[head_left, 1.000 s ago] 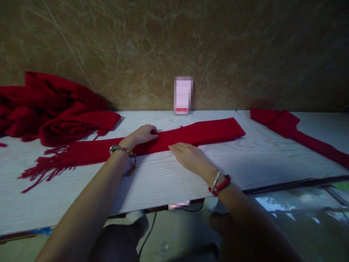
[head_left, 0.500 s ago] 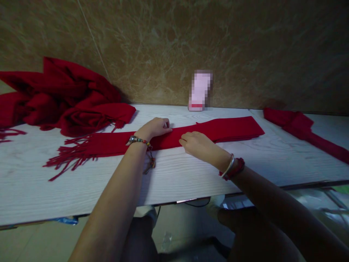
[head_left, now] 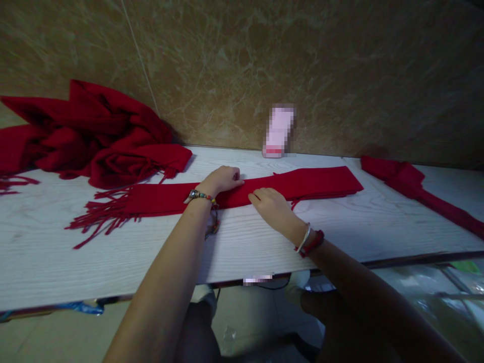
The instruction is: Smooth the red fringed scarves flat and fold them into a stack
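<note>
A long red scarf (head_left: pixel 317 182), folded into a narrow band with its fringe at the left end, lies across the pale wood-grain table (head_left: pixel 159 272). My left hand (head_left: pixel 223 180) rests on the scarf's middle, fingers curled and fingertips at the cloth. Just to its right, my right hand (head_left: pixel 270 202) reaches over the scarf's near edge with its fingers bent together against the fabric. What the fingertips pinch is partly hidden. A beaded bracelet (head_left: pixel 206 196) circles my left wrist, and its dangling end hangs near the table.
A heap of red scarves (head_left: pixel 109 136) is bunched at the back left against the marbled wall (head_left: pixel 212 65). Another red cloth (head_left: pixel 408 181) trails along the right side. A blurred pink object (head_left: pixel 279 131) leans on the wall. Clear plastic (head_left: pixel 427 287) shows below the table's front edge.
My hands stay on the scarf, with the right hand a little closer to the left. The view has shifted slightly; the scarf lies much as before.
</note>
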Demonstrator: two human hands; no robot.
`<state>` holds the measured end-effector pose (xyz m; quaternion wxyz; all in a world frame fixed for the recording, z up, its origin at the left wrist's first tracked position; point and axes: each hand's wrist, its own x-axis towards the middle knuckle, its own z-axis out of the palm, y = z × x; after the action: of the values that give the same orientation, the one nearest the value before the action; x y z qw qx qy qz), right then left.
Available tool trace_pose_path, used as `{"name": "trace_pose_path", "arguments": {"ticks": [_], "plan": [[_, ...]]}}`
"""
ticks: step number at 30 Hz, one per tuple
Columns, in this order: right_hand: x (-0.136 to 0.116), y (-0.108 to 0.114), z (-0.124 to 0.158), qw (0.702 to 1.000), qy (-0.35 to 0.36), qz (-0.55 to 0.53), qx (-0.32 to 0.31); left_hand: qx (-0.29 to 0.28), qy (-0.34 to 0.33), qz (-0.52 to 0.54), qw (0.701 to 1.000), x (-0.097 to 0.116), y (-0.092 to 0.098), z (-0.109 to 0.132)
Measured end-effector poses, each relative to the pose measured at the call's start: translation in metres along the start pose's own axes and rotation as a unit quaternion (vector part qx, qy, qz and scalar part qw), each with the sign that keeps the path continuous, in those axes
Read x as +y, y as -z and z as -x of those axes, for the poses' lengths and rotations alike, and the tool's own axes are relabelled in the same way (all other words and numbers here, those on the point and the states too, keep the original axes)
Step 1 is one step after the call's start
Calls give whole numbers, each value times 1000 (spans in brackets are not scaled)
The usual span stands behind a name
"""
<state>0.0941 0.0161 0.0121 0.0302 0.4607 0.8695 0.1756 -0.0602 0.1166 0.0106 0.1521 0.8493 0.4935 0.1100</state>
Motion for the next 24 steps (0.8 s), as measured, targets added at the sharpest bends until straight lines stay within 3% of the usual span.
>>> {"name": "trace_pose_path", "arguments": {"ticks": [7, 24], "plan": [[0, -9, 4, 998, 7, -11, 68, 11, -13, 71, 997, 7, -6, -3], [-7, -2, -1, 998, 11, -23, 50, 25, 17, 145, 989, 4, -9, -4]]}}
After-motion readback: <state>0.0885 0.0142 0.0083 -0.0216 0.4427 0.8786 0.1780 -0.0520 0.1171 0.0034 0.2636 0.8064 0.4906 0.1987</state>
